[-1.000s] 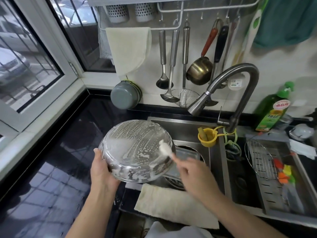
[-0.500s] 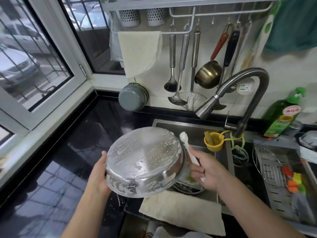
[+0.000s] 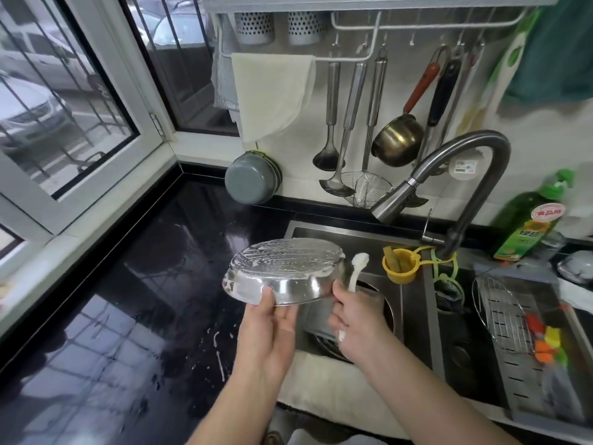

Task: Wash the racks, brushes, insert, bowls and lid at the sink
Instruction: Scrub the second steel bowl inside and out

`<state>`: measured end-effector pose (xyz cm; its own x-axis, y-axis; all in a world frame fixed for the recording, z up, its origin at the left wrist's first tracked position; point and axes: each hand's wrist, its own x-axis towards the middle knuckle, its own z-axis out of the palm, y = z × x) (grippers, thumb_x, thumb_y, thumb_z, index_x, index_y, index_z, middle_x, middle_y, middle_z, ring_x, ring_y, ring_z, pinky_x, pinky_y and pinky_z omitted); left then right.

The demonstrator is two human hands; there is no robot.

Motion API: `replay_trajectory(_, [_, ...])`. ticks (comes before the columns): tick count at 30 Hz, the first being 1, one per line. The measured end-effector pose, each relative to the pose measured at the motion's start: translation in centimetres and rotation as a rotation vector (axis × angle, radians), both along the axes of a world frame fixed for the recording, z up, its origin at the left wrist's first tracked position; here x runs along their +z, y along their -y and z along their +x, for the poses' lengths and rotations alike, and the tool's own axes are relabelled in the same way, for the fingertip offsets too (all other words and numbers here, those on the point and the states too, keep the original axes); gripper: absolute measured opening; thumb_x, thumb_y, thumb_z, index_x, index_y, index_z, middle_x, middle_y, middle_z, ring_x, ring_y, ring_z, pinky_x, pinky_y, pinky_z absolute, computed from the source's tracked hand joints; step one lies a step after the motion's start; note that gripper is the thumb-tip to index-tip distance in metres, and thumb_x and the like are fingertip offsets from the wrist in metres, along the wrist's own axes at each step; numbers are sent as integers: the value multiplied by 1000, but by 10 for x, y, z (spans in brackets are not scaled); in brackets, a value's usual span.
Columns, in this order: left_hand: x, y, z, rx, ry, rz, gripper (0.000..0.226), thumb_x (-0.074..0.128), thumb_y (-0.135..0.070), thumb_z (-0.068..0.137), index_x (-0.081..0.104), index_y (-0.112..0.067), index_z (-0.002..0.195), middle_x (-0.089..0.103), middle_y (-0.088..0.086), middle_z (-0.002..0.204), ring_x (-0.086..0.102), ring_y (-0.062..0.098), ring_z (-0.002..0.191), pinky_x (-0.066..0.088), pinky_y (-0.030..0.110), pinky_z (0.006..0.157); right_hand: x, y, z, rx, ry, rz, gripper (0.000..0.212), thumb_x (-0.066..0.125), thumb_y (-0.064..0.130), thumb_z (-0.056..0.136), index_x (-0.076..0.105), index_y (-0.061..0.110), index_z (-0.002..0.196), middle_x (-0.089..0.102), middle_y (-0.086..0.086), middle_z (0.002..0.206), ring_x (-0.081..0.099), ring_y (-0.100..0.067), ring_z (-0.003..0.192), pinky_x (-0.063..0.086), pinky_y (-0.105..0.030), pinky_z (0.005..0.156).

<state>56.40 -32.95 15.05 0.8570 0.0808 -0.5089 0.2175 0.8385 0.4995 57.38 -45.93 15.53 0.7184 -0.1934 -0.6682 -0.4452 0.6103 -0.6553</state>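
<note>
Centre of frame: steel bowl [image 3: 284, 274] upside down, base coated in foam, tilted over the left edge of the sink [image 3: 349, 234]. Left hand [image 3: 268, 332] gripping its near rim from below, thumb on the wall. Right hand [image 3: 357, 319] closed around a foamy white brush [image 3: 356, 268], touching the bowl's right rim. Wire rack [image 3: 500, 309] at right, in the drainer.

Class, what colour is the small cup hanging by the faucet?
Yellow cup, clearest in the head view.
</note>
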Motion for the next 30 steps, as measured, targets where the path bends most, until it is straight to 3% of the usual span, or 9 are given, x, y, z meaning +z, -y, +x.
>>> replay_trajectory(4, [-3, -15, 4, 28, -34, 39, 31, 43, -7, 110, 59, -7, 137, 72, 15, 127, 75, 25, 108, 64, 39, 85, -13, 45, -25, 528, 59, -999, 55, 34, 51, 105, 72, 11, 99, 69, -6, 79, 62, -21, 63, 50, -35, 57])
replay_trajectory(7, [-2, -14, 1, 27, -41, 81, 30, 43, -8, 110, 58, -6, 136, 73, 15, 125, 74, 26, 111, 61, 43, 90, -16, 66, -34, 636, 250, -1468, 41, 33, 44, 106, 69, 24, 105, 67, 11, 86, 63, -6, 76, 57, -29, 67])
replay_trajectory(9, [-4, -7, -1, 17, -59, 89, 29, 44, -8, 110, 58, -4, 134, 74, 16, 123, 74, 28, 110, 59, 44, 92, -11, 45, -36, 766, 331, -1550, 32, 31, 44, 106, 62, 34, 104, 61, 15, 86, 60, -3, 79, 56, -28, 70])
replay_trajectory(12, [-2, 6, 0, -8, -52, 97, 28, 45, -8, 109, 59, 0, 133, 73, 21, 121, 76, 28, 101, 64, 36, 76, -6, 4, -36, 869, 472, -1739, 55, 7, 49, 101, 58, 31, 101, 62, 10, 94, 64, -12, 86, 54, -34, 72])
replay_trajectory(18, [4, 2, 10, 7, -32, 82, 23, 43, 0, 107, 60, -1, 123, 75, 21, 115, 75, 31, 105, 60, 46, 95, 8, 38, -18, 811, 264, -1727, 34, 35, 39, 108, 64, 24, 101, 62, 9, 79, 60, -5, 68, 52, -22, 59])
replay_trajectory(21, [4, 9, 10, -10, -45, 131, 12, 47, 2, 104, 55, -4, 99, 66, 17, 87, 68, 18, 70, 61, 32, 75, 7, 0, -23, 802, 433, -1693, 35, 40, 44, 105, 61, 25, 85, 64, 5, 81, 60, -17, 74, 48, -34, 65])
replay_trajectory(22, [5, 10, 10, -8, -42, 141, 13, 48, 2, 105, 53, -5, 95, 63, 17, 86, 65, 18, 68, 62, 31, 73, 7, -6, -24, 764, 450, -1664, 35, 40, 45, 105, 59, 26, 83, 64, 5, 81, 59, -17, 74, 47, -35, 65])
replay_trajectory(26, [13, 8, 9, -1, 22, 202, 14, 46, 2, 106, 57, 1, 114, 75, 24, 112, 75, 35, 102, 59, 47, 95, 17, 29, -9, 751, 243, -1678, 37, 33, 43, 108, 59, 24, 90, 58, 9, 80, 58, -13, 73, 42, -29, 60])
replay_trajectory(30, [13, 15, 3, -44, 54, 267, 13, 47, 2, 106, 59, 2, 112, 73, 22, 100, 74, 27, 81, 65, 34, 77, 23, 2, -17, 778, 517, -1821, 30, 45, 42, 105, 64, 25, 90, 64, 7, 81, 61, -13, 66, 41, -25, 52])
